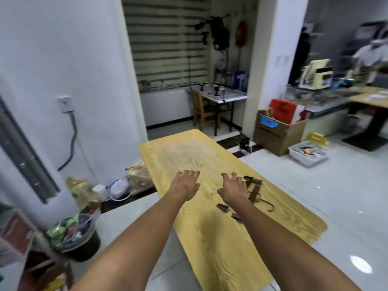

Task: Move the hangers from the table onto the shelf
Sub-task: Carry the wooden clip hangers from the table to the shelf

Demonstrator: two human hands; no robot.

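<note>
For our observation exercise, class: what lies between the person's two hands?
Only bare table shows between the left hand and the right hand in the head view; the hangers lie by the right hand.

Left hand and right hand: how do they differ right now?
The left hand is over bare table; the right hand is over the hangers. The left hand is left of the table's midline, the right hand right of it. Both are open, palms down, holding nothing.
</note>
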